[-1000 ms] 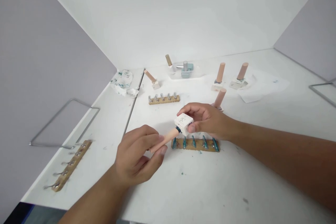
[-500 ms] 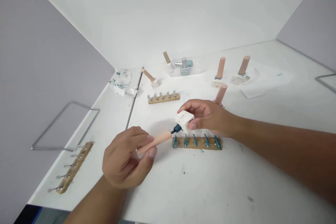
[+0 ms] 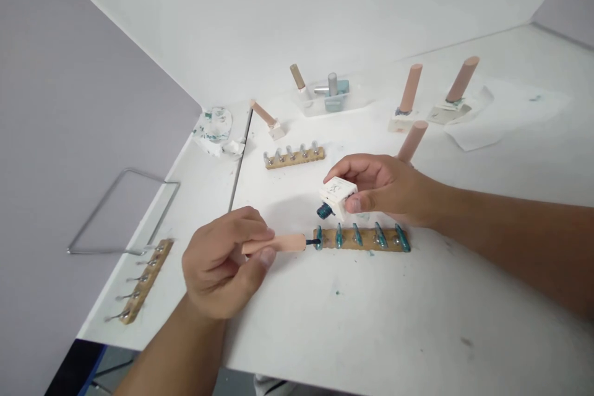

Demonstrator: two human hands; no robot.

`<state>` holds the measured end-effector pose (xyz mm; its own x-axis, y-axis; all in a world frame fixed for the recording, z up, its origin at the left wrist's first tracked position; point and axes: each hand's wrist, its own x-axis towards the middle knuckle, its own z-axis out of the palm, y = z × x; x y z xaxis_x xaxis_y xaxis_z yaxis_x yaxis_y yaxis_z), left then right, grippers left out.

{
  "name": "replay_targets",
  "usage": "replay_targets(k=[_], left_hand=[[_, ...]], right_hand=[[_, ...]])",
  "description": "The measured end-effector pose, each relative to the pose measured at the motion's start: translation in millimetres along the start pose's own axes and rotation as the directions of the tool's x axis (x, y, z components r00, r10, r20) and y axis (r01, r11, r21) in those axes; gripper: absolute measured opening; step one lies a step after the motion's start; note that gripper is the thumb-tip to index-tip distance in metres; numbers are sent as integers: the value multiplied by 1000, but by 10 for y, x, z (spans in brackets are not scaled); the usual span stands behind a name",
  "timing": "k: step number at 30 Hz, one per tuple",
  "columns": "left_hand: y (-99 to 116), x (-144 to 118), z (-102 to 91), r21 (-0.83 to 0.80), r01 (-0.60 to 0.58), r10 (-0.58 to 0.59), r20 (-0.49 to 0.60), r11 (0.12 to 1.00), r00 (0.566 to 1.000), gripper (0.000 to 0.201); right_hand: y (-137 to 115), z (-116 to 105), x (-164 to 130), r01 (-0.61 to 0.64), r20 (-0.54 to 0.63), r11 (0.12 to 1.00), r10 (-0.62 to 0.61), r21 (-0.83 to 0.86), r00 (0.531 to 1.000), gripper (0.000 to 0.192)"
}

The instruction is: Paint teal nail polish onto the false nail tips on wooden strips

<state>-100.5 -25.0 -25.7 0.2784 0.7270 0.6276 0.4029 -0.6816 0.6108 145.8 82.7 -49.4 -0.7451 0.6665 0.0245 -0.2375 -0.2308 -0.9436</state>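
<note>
Reaching out from the left hand [image 3: 227, 260] toward the right is a nail polish brush [image 3: 313, 241], its peach cap [image 3: 281, 243] pinched between that hand's thumb and fingers. The dark bristles sit at the nearest nail tip [image 3: 318, 236] on a wooden strip [image 3: 370, 240] (whether they actually touch it is hard to tell). Five teal tips stand along this strip, which lies just past the left fingertips and below the right hand [image 3: 394, 189]. The right hand grips a square white bottle [image 3: 341, 192] between thumb and fingers, tilted above the strip, its teal-smeared neck [image 3: 325, 210] turned down toward the left hand. Beyond both hands is a second strip [image 3: 296, 159] with clear tips; a third strip [image 3: 147, 284] lies to the left of the left hand. Directly behind the right hand, a peach-capped bottle [image 3: 413, 142] is partly hidden, and two more peach-capped bottles [image 3: 411, 90] stand farther back, near a white paper sheet [image 3: 482, 130]. Past the second strip, a clear tray [image 3: 320, 108] holds small bottles. Stained crumpled paper [image 3: 218, 130] rests beyond the left hand.
</note>
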Motion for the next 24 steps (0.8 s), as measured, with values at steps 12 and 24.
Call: replay_targets(k=[12,24], left_hand=[[8,19,48,-88,157,-151,72,984,986,24],[18,22,47,-11,84,-83,78,996,994,27]], right_hand=[[-13,7,1,-6,-13,1000,6,-11,1000,24],[-25,0,0,-5,-21,998,4,-57,1000,27]])
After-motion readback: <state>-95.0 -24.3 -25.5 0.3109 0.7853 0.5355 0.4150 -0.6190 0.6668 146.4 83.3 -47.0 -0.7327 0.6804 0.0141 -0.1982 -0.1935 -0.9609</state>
